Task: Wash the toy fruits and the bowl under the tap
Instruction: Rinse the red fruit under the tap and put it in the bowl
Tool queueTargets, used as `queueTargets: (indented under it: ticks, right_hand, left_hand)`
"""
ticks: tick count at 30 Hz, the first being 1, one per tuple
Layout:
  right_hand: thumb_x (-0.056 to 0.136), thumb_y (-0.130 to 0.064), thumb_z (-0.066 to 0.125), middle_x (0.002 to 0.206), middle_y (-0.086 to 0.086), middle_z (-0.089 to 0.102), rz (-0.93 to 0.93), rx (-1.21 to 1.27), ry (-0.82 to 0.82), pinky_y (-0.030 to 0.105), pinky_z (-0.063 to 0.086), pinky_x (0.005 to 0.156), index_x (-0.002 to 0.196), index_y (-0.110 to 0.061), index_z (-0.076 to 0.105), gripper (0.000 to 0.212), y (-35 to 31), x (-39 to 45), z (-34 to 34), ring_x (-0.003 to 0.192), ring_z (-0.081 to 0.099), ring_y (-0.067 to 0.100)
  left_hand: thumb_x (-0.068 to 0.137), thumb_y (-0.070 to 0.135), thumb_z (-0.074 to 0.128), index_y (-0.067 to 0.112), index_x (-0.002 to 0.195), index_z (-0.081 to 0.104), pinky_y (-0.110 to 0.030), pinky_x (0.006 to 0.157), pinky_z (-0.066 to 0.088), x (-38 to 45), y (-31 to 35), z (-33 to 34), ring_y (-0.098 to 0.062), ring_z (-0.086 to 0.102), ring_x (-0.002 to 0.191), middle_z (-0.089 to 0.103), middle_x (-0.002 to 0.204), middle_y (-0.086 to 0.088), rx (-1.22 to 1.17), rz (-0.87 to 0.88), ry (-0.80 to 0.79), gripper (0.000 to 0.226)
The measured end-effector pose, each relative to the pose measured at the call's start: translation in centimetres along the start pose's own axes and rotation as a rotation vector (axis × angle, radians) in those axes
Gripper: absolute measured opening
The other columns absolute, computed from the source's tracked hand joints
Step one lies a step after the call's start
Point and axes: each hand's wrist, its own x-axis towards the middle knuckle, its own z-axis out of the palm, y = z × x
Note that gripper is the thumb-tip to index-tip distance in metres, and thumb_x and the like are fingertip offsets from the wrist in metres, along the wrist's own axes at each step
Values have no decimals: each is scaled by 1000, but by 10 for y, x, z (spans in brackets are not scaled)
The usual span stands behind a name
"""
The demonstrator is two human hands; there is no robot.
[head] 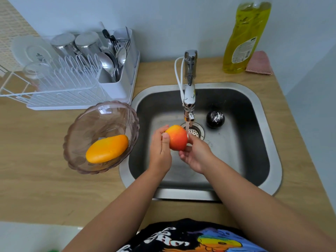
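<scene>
Both hands, left hand (161, 151) and right hand (195, 155), clasped the red-orange toy fruit (177, 137) between them under the tap (190, 99); left of them, the bowl (101, 137) held a toy mango (107, 151).

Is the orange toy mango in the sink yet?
No, the orange toy mango lies in the clear bowl on the counter, left of the sink.

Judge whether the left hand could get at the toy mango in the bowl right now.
Probably not yet: the left hand is holding the toy peach. Otherwise the toy mango lies uncovered in the open bowl beside it.
</scene>
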Motion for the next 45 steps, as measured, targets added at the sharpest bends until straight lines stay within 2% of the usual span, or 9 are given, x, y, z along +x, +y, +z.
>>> queueTargets:
  ticks: [2,5,11,16,20,27,32,37,45]
  right_hand:
    - [100,-35,49,97,21,61,-38,-26,-39,27,51,52,109,-10,56,27,4,-2,-4,60,54,22]
    - [100,-26,51,101,15,58,-108,-92,-72,30,53,69,115,-12,58,22,5,-5,-10,74,57,23]
    - [97,-7,50,103,12,58,-153,-133,-128,37,52,92,120,-14,61,26,7,-11,-16,92,59,29]
    - [94,-5,55,104,14,62,-176,-167,-156,35,54,86,124,-13,59,31,11,-16,-14,92,62,32]
    - [94,-8,59,109,14,64,-216,-184,-120,33,56,83,117,-14,61,24,15,-16,-16,94,65,33]
    - [88,-16,70,102,10,68,-352,-281,13,28,55,78,103,-13,69,16,21,-8,-22,87,66,21]
    - [85,-19,73,97,10,72,-444,-325,46,32,57,82,91,-14,71,7,22,-8,-24,86,69,23]
    - [88,-23,70,89,17,70,-477,-363,53,32,60,71,99,-10,66,18,22,-14,-24,75,70,25]
    - [89,-24,68,95,3,71,-540,-418,2,31,56,82,94,-22,71,6,25,-16,-26,91,67,22]
  left_hand:
    - [100,27,37,20,119,56,-3,89,38,-3,-3,-8,5,50,112,50,125,-3,53,8,-16,27]
    - [101,15,45,19,117,62,3,83,35,-5,-5,-20,12,50,106,48,122,-2,71,-61,-55,24]
    - [100,9,51,17,119,70,-19,85,43,-6,-2,-34,-14,57,108,60,116,0,83,-165,-58,28]
    - [97,18,50,22,116,70,-42,96,52,-11,-1,-39,-17,60,108,64,115,0,59,-157,-7,28]
    - [100,16,51,27,116,67,-36,92,52,-15,4,-41,-12,59,107,61,117,2,70,-140,-22,25]
    - [99,15,56,18,125,66,-9,76,39,-20,11,-43,-5,57,100,58,119,2,126,-141,-52,28]
    - [99,17,57,23,130,62,-9,75,40,-21,14,-43,2,56,96,58,120,5,121,-151,-58,32]
    - [98,26,61,29,120,63,-18,74,45,-19,16,-43,-6,59,95,64,112,7,103,-135,-55,23]
    - [94,30,67,35,114,62,-21,77,49,-19,25,-43,-9,59,101,63,116,8,69,-140,-50,21]
